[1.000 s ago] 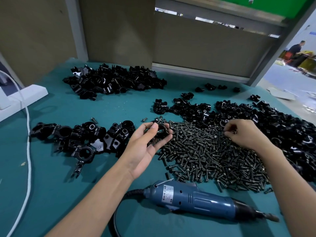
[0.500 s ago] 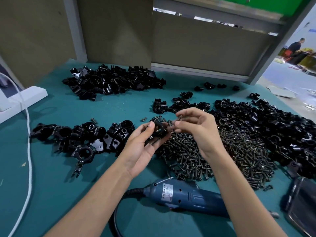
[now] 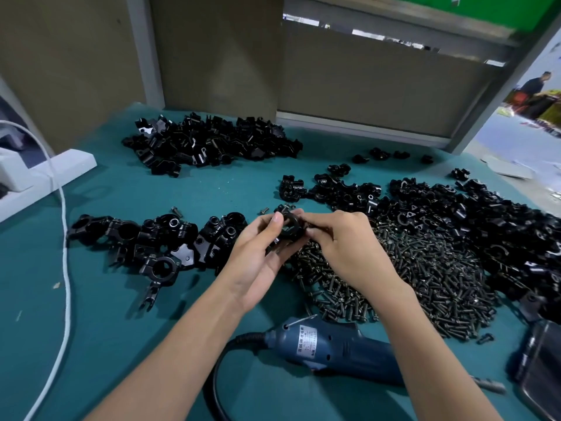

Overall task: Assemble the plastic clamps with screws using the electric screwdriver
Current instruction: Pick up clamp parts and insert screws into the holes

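My left hand point(image 3: 258, 259) holds a black plastic clamp point(image 3: 290, 227) between thumb and fingers, just above the near edge of the screw pile point(image 3: 409, 275). My right hand point(image 3: 343, 244) meets it from the right, its fingertips pinched against the clamp's side; a screw between them is hidden, so I cannot tell whether one is there. The blue electric screwdriver point(image 3: 334, 347) lies on the green table mat point(image 3: 121, 344) below both hands, untouched, its bit pointing right.
Assembled clamps point(image 3: 145, 238) lie in a cluster at the left. Loose clamp parts form heaps at the back point(image 3: 209, 144) and the right point(image 3: 485, 214). A white cable point(image 3: 65, 268) runs down the left side. A dark tray point(image 3: 543, 369) sits at the lower right corner.
My right hand left the screw pile at the right, came across to the clamp, and now pinches at its side. My left hand kept hold of the clamp almost in place.
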Demonstrator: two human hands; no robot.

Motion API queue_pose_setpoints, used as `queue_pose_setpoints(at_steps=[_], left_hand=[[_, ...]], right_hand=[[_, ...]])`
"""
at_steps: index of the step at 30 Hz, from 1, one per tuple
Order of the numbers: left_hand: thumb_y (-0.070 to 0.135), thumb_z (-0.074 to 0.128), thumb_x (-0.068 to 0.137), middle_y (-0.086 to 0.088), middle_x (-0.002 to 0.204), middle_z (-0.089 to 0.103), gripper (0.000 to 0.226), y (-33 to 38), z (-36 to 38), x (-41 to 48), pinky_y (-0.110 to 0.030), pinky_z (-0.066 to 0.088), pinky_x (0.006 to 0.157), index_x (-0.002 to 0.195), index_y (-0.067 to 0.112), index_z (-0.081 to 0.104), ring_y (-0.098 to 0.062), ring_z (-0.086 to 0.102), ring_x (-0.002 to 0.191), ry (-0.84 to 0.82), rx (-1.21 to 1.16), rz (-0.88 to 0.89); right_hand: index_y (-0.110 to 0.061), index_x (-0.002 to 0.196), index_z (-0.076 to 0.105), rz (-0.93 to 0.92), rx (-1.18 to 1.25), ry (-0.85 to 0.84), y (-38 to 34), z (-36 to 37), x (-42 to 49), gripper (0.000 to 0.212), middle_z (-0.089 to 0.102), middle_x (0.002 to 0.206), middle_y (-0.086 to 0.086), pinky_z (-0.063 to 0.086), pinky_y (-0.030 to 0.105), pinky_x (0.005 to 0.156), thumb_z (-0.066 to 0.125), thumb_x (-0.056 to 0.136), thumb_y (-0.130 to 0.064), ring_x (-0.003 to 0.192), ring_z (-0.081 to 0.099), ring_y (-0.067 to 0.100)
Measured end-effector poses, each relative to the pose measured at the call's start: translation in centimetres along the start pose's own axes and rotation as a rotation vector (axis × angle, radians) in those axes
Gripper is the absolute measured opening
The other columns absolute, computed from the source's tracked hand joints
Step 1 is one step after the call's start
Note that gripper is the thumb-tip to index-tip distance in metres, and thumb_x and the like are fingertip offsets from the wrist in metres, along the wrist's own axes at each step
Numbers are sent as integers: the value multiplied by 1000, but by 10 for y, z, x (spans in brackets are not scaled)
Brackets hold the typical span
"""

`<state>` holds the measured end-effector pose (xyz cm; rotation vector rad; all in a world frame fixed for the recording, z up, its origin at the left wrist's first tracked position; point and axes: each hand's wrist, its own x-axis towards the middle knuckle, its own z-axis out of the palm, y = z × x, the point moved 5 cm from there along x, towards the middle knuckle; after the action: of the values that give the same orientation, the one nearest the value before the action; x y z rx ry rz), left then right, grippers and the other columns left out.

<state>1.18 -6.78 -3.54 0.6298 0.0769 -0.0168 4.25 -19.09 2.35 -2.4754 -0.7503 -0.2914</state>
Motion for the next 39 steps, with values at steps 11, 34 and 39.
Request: queue_pose_setpoints(at_steps=[11, 34, 39], left_hand=[[17, 56, 91, -25, 128, 62, 55, 3, 2, -3, -34, 57, 92, 135, -13, 43, -30, 65, 116, 10, -38, 3], [13, 49, 100, -24, 120, 67, 36, 6, 2, -2, -33, 58, 86, 129, -7, 44, -39, 67, 109, -57, 14, 3], [26, 65, 84, -23, 113, 70, 43, 11, -3, 2, -31, 60, 80, 115, 1, 50, -35, 70, 102, -3, 50, 29]], right_hand=[[-18, 112, 73, 1, 205, 197, 2, -4, -1, 23, 68, 94, -15, 40, 5, 78, 65, 92, -12, 88, 59, -4], [-45, 135, 40, -16, -373, -171, 4, -22, -74, 71, 57, 106, -22, 51, 29, 84, 4, 84, -79, 100, 52, 2], [-32, 133, 57, -9, -643, -413, 1, 10, -128, 102, 64, 90, -7, 54, 27, 68, 3, 70, -91, 85, 64, 15]])
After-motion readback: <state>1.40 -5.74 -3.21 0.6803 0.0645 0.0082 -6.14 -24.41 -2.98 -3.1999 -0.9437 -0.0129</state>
